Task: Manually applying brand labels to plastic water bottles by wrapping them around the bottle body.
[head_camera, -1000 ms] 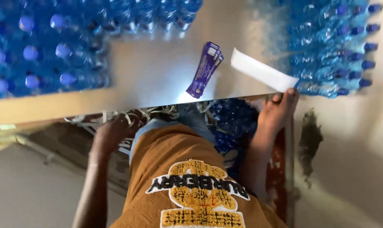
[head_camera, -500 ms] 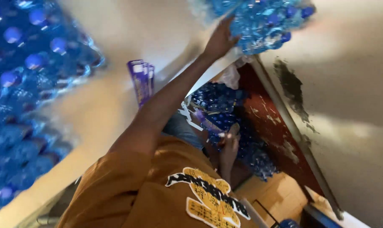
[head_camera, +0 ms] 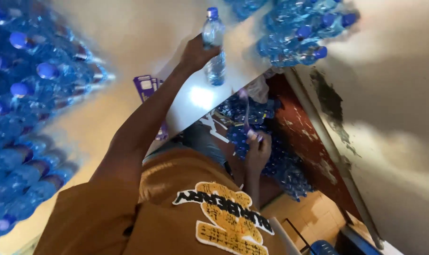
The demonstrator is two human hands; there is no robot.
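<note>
Half a second ago the left hand [head_camera: 195, 53] was reaching up against the pack of blue-capped bottles at the top right; now it is closed around a single clear water bottle [head_camera: 214, 45] with a blue cap, which stands upright on the pale surface [head_camera: 195, 97], just left of that pack [head_camera: 304, 28]. The right hand [head_camera: 258, 150] has stayed low beside the body, below the edge of the surface, and now pinches a thin purple strip [head_camera: 247, 113] that rises from its fingers; a second ago it held a white strip at the surface edge instead.

The strip is blurred by motion, so it may be a label, but its print cannot be read. The left palm is turned away, and only the thumb side shows against the bottle. The small stack of purple labels [head_camera: 146, 85] on the surface is partly hidden behind the left forearm. The rows of capped bottles [head_camera: 20, 71] at the far left are smeared and cut off by the frame, as is the top of the right-hand pack.

Under the surface, a heap of blue-tinted bottles [head_camera: 276, 160] lies wrapped in clear plastic beside a reddish panel [head_camera: 304, 141]; how many it holds cannot be told. White paper scraps [head_camera: 214, 130] lie at its near edge.
</note>
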